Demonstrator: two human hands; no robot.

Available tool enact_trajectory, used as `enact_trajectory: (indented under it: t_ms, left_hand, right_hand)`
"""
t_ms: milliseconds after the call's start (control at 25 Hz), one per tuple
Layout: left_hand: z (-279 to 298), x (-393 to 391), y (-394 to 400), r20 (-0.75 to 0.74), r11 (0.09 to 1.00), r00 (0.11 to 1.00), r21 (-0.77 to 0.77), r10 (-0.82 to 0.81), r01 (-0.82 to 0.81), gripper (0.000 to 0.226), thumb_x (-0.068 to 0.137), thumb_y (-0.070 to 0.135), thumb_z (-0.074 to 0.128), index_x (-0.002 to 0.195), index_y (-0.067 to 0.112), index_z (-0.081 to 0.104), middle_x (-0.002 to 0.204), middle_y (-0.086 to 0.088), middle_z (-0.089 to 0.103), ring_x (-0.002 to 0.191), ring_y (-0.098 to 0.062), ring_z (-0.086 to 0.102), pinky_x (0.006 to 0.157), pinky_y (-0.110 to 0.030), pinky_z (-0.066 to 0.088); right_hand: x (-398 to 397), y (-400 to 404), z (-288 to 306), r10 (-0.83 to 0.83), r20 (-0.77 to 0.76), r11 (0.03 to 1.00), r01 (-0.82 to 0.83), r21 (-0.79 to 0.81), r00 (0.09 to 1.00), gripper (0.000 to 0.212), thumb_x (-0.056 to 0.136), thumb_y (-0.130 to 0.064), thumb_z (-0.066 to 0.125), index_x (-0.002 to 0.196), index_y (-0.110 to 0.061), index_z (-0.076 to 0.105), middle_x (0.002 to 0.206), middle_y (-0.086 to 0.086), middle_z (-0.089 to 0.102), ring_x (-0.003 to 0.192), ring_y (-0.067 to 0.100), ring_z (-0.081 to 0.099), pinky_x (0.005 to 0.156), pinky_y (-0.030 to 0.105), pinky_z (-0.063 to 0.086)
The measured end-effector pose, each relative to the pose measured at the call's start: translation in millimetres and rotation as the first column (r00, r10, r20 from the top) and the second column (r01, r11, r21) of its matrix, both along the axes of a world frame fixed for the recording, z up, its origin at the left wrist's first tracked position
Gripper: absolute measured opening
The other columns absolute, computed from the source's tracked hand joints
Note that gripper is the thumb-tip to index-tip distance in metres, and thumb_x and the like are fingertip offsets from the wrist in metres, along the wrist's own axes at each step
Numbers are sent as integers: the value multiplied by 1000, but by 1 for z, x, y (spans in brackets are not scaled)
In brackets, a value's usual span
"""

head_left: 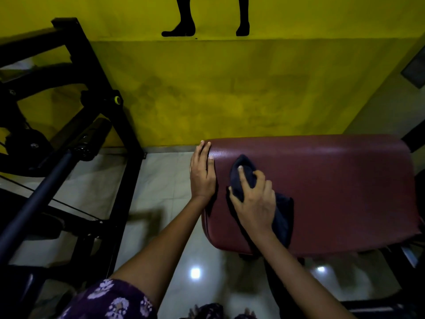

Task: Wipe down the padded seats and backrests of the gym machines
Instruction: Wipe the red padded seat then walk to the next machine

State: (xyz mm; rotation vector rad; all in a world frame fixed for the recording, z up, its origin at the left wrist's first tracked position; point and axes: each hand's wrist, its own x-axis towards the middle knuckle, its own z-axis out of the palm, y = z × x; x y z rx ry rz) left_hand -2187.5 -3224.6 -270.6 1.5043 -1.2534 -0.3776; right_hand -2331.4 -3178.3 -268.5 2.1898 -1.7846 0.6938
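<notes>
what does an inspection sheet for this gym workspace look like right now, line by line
surface: maroon padded vinyl seat, glossy, no tears seen
job's things: dark navy cloth bunched on the seat's left part
clutter: nothing seen
grippers: left hand lies flat along the seat's left edge, fingers straight; right hand holds the cloth against the pad, fingers curled over it
cables: thin black cable runs through the black steel machine frame on the left
surroundings: yellow wall with black painted legs; pale glossy floor tiles reflecting lights
</notes>
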Motion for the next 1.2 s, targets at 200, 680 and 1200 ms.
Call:
enact_trajectory:
  t_ms: [200, 680, 1200]
  left_hand:
    - [1, 0, 0, -71, 999, 997, -24, -30, 28, 43, 97, 24, 34, 136, 12, 49, 146, -4, 40, 136, -14, 33, 110, -23, 26]
    - [2, 3, -2, -1, 1000, 1000, 2, 0, 0, 45, 96, 27, 37, 137, 12, 47, 147, -6, 39, 135, -18, 32, 108, -24, 22]
    - [5, 1, 0, 103, 999, 994, 40, 24, -28, 50, 95, 35, 34, 141, 17, 43, 150, -3, 35, 138, -18, 30, 112, -42, 25]
  right_hand:
    - [-52, 53, -51, 385, -221, 914, -404, -46, 896, 82, 68, -55, 63, 141, -25, 38, 119, 12, 45, 79, 27, 44, 59, 36, 45]
    - [-48, 82, -66, 263, -89, 963, -267, -31, 961, 74, 75, -51, 59, 140, -27, 37, 120, 11, 45, 80, 28, 46, 60, 36, 47]
    - [-90, 63, -56, 188, -44, 982, -189, -21, 981, 58, 80, -46, 54, 134, -24, 48, 120, 11, 48, 81, 31, 53, 64, 36, 46]
